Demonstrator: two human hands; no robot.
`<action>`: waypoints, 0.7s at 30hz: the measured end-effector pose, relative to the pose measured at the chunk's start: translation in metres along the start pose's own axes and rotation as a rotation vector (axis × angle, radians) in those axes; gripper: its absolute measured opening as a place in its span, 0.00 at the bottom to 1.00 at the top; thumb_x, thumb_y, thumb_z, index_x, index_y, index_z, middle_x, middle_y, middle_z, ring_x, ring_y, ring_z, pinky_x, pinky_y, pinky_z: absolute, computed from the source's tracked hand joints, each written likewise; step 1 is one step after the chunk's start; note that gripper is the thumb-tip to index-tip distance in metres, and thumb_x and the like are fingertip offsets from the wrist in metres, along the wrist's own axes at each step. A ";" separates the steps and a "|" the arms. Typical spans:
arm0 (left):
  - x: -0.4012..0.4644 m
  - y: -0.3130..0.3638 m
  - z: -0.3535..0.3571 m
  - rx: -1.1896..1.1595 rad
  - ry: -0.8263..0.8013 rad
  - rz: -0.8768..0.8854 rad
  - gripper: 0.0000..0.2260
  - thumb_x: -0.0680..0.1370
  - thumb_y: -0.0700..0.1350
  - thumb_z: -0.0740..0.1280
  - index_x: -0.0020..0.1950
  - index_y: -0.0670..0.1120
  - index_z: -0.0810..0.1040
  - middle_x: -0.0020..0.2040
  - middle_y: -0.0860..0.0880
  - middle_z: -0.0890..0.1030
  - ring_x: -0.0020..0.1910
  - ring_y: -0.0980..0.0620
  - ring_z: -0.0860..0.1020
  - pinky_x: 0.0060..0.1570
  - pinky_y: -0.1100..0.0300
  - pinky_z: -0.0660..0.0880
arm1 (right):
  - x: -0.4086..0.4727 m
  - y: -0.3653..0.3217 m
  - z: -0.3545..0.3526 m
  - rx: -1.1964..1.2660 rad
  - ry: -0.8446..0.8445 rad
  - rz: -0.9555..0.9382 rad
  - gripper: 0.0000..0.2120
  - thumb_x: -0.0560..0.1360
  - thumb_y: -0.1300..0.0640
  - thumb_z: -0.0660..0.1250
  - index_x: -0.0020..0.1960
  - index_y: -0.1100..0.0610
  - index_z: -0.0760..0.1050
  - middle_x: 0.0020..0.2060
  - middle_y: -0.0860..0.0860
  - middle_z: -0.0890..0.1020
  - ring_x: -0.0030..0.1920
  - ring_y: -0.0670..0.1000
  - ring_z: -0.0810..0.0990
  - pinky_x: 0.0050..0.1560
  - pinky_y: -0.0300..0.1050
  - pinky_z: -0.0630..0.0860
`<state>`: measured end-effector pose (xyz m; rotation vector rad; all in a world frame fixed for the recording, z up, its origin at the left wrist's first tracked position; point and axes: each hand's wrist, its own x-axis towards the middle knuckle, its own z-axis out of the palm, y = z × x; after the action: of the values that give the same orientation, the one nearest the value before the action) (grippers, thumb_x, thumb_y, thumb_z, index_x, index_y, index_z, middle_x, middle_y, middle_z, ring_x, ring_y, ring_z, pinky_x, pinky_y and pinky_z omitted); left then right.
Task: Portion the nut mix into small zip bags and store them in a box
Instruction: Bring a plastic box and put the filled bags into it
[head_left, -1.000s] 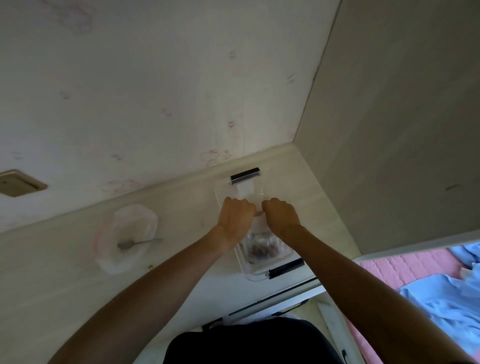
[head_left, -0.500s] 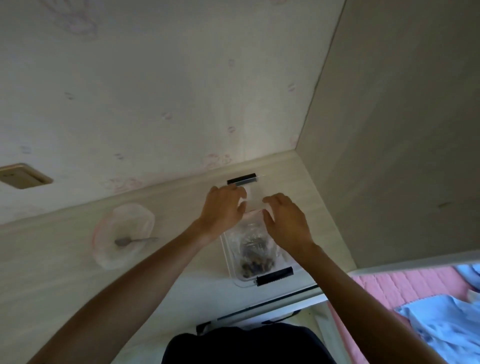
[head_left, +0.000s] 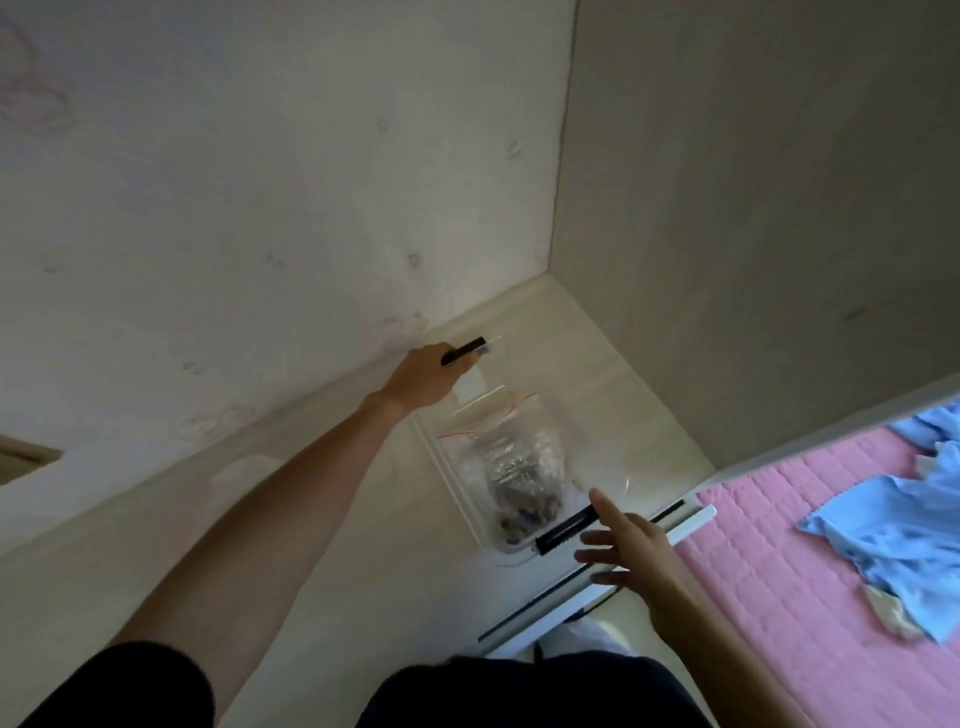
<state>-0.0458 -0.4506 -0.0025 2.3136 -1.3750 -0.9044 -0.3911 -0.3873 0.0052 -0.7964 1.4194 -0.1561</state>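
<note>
**Bagged nuts in the clear box, a hand at each end**

A pale wooden desk (head_left: 363, 519) meets a whitish wall in a corner; a pink bed cover (head_left: 810, 571) fills the lower right. Right of centre sits a clear plastic box (head_left: 447, 467) with zip bags of nut mix (head_left: 519, 483) inside. The left hand (head_left: 423, 382) curls around the far black latch (head_left: 465, 351). The right hand (head_left: 626, 540), fingers spread and straight, touches the near black latch (head_left: 563, 530).

Nut-filled zip bags (head_left: 511, 467) inside clear box (head_left: 452, 483)
</note>
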 end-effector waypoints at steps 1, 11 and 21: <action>0.000 -0.006 0.002 -0.002 0.007 0.014 0.24 0.82 0.67 0.59 0.37 0.49 0.71 0.31 0.53 0.75 0.29 0.52 0.74 0.31 0.57 0.67 | -0.002 0.005 0.009 0.071 -0.044 0.013 0.31 0.74 0.34 0.67 0.62 0.60 0.77 0.51 0.58 0.86 0.47 0.56 0.88 0.47 0.53 0.85; -0.050 -0.041 -0.008 -0.118 -0.008 0.187 0.23 0.83 0.64 0.60 0.40 0.46 0.74 0.34 0.50 0.77 0.32 0.51 0.76 0.30 0.57 0.68 | -0.047 0.031 0.075 0.237 0.356 -0.254 0.22 0.83 0.42 0.61 0.55 0.62 0.78 0.43 0.60 0.84 0.39 0.54 0.85 0.42 0.50 0.83; -0.183 -0.036 0.034 -0.427 -0.262 0.323 0.27 0.72 0.75 0.58 0.36 0.51 0.72 0.29 0.60 0.75 0.29 0.61 0.71 0.31 0.67 0.66 | -0.148 0.151 0.057 0.405 0.713 -0.226 0.22 0.78 0.35 0.64 0.45 0.54 0.82 0.39 0.50 0.83 0.40 0.51 0.80 0.42 0.46 0.76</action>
<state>-0.1061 -0.2725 0.0185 1.6485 -1.4291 -1.2779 -0.4202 -0.1726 0.0357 -0.5757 1.8671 -0.9470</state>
